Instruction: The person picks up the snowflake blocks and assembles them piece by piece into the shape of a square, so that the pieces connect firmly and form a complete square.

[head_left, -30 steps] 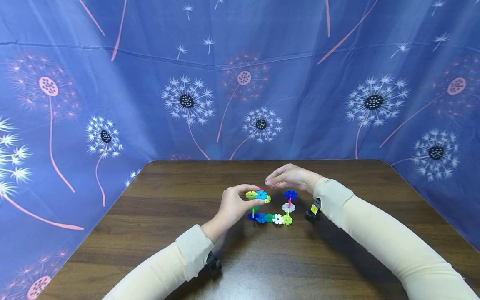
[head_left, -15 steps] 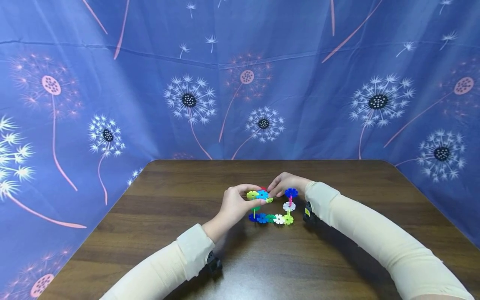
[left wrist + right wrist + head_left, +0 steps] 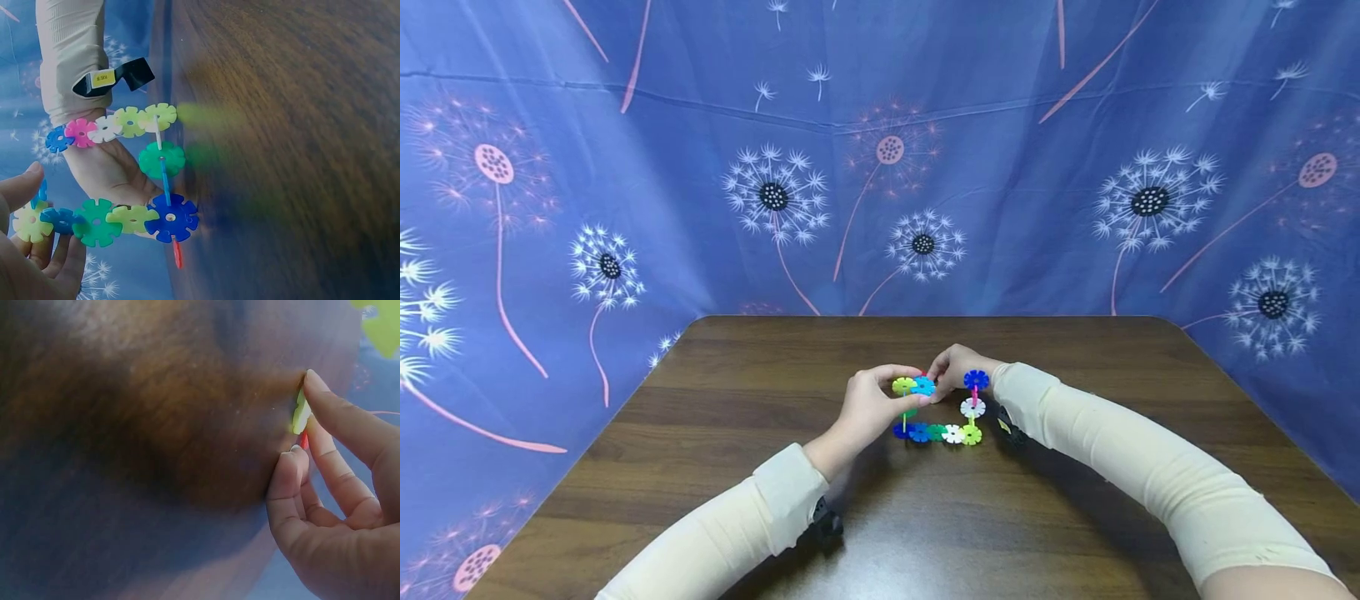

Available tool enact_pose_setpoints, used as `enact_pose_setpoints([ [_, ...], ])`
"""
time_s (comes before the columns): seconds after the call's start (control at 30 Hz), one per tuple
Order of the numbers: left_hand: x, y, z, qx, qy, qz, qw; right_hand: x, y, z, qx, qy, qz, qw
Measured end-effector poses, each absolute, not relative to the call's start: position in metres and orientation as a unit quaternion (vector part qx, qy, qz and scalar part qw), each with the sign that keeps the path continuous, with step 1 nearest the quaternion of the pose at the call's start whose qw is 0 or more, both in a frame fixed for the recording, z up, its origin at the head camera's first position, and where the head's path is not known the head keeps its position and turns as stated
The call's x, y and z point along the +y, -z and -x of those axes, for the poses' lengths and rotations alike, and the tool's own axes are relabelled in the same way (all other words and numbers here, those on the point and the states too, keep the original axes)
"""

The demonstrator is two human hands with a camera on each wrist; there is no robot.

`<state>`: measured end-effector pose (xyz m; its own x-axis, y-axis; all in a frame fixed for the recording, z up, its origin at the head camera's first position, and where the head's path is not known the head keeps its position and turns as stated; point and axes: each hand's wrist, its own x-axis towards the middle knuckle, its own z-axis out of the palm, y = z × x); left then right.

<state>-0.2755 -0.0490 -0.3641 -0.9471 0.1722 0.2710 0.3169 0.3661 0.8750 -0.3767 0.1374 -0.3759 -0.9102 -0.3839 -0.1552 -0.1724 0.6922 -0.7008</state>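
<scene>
A frame of interlocking plastic flower discs (image 3: 952, 433) in several colours stands on the table, with a bottom row and upright columns at its two sides. My left hand (image 3: 865, 408) pinches the top of the left column by its yellow-green disc (image 3: 31, 222), thumb on one side and fingers on the other. Behind the frame my right hand (image 3: 953, 367) pinches a small light-green disc (image 3: 302, 414) between thumb and fingers, a red disc (image 3: 304, 439) right beside it. The right column ends in a dark blue disc (image 3: 976, 380). In the head view, my fingers partly hide the upper left discs.
The brown wooden table (image 3: 760, 358) extends around the frame. A blue dandelion-print cloth (image 3: 1000, 167) hangs behind the table's far edge. Black wrist cameras (image 3: 827, 521) sit under both cuffs.
My right hand has come down and to the left, from beyond the frame to behind its upper left discs, fingers closing there. The left hand keeps its pinch in place.
</scene>
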Motion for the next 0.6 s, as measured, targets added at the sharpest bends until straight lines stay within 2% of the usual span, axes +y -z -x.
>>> enact_pose_setpoints([
  [0.23, -0.0503, 0.3651, 0.277, -0.823, 0.544, 0.152, 0.06, 0.1394, 0.3787, 0.3785, 0.909, 0.352, 0.149, 0.166],
  [0.6, -0.0533, 0.3682, 0.2786, -0.825, 0.542, 0.147, 0.067, 0.1422, 0.3785, 0.3775, 0.874, 0.423, 0.136, 0.198],
])
